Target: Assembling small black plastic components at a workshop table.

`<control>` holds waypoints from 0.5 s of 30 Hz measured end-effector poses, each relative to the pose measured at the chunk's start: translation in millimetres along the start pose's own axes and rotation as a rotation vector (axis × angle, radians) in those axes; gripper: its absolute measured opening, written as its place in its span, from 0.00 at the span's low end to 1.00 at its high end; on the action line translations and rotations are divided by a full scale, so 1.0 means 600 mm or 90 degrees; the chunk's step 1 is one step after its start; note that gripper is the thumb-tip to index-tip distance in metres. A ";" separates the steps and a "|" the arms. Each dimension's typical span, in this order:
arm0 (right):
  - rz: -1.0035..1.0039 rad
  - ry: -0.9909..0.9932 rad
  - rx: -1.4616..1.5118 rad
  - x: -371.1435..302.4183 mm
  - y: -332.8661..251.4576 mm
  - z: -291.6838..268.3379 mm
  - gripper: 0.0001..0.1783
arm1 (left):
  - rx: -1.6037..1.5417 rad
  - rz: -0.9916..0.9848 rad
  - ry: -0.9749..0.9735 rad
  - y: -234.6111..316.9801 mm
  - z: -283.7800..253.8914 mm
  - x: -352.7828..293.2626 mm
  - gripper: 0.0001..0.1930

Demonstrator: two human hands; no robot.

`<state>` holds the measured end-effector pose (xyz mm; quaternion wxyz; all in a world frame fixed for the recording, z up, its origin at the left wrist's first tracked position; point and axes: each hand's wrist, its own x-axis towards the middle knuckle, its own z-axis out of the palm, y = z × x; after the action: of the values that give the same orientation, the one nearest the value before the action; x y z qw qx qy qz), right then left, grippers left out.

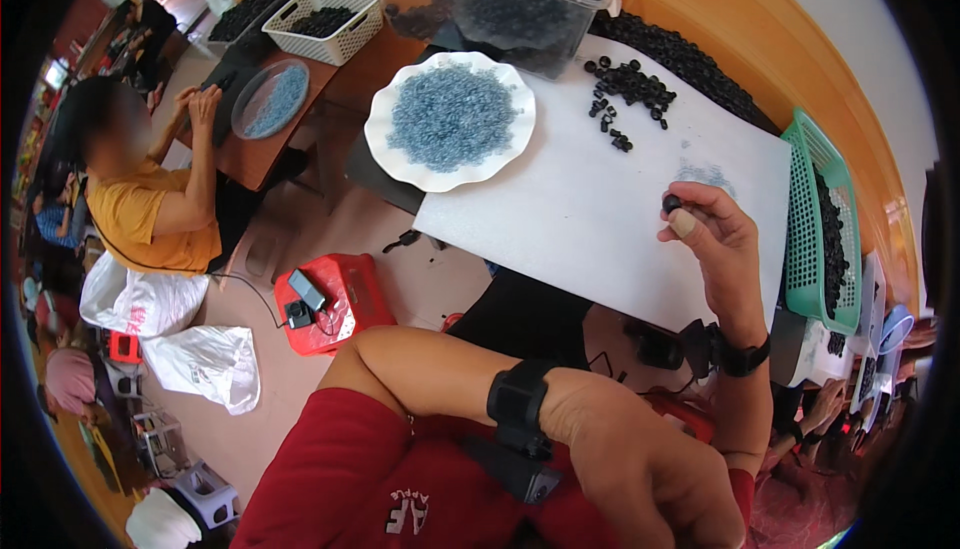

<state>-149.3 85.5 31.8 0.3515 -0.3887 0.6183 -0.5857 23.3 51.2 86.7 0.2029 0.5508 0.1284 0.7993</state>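
Note:
My right hand [712, 239] is raised over the right part of a white board [590, 219], pinching a small round black piece [671, 204] between thumb and fingers. Just behind it, a few tiny pale-blue clear pieces [708, 175] are scattered on the board. Close to the camera at the lower right, my left hand [650, 459] is held in front of my chest with its fingers curled under. Its fingertips, and whatever they may hold, are hidden. Several loose black pieces [632, 89] lie on the board's far side.
A white scalloped plate [384, 156] full of pale-blue pieces sits at the board's far left. Behind it stands a clear bin [480, 19] of black pieces, and at right a green basket [803, 209]. A person in yellow [160, 209] works at another table. A red stool [345, 299] stands left.

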 end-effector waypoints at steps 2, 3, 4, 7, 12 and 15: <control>-0.006 0.005 -0.002 -0.004 0.000 0.001 0.15 | 0.031 0.009 0.011 -0.006 0.003 0.008 0.10; -0.012 0.008 -0.008 -0.005 0.000 0.001 0.15 | 0.006 0.004 0.018 -0.014 0.004 0.017 0.10; -0.012 0.006 -0.004 -0.005 0.000 0.003 0.15 | -0.016 0.001 0.025 -0.018 0.003 0.026 0.11; 0.003 0.026 0.002 -0.007 0.002 0.004 0.15 | -0.006 0.016 0.016 -0.022 -0.001 0.046 0.12; -0.004 0.033 -0.016 -0.005 0.012 -0.002 0.15 | -0.004 0.093 0.048 -0.055 0.010 0.075 0.15; -0.004 0.024 -0.025 -0.005 0.017 -0.004 0.15 | 0.019 0.150 0.081 -0.064 0.014 0.079 0.17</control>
<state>-150.8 89.4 21.8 0.3302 -0.3863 0.6353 -0.5815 23.7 107.1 112.5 0.0904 0.5132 0.0872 0.8490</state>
